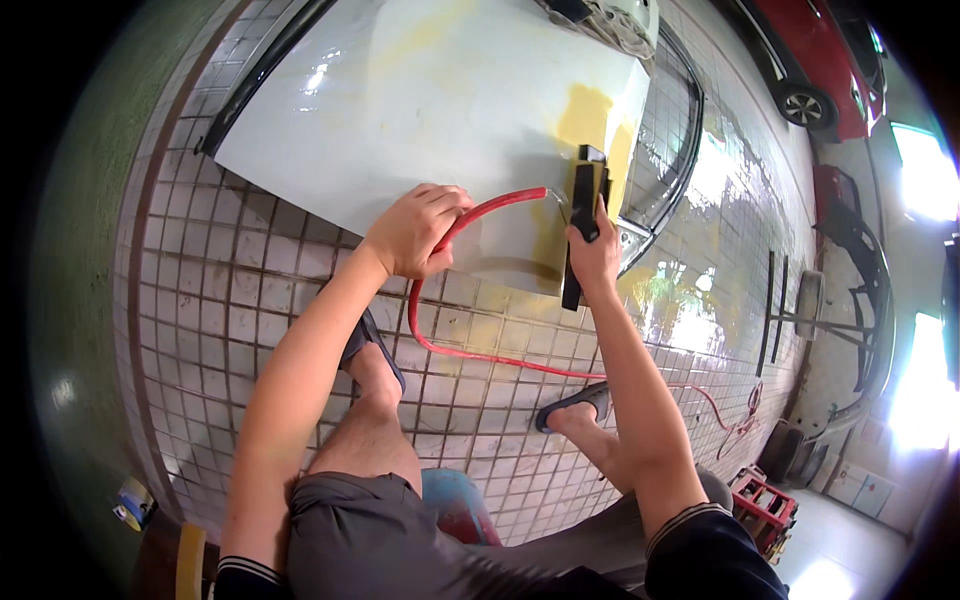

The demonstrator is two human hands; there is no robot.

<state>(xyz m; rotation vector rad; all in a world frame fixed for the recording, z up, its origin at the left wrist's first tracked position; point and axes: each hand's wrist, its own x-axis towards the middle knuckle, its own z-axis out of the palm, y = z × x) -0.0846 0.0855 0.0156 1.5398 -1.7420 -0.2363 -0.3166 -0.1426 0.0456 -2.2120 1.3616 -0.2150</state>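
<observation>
Bare knees frame a wet tiled floor. Left hand is closed around a thin red hose, aiming water at the white car panel where the right hand grips a long black sanding block flat against yellow filler.

This is looking like a car body repair workshop: a detached white car panel is lying on the wet tiled floor, a red car is standing nearby, and loose bumpers are leaning about.
</observation>
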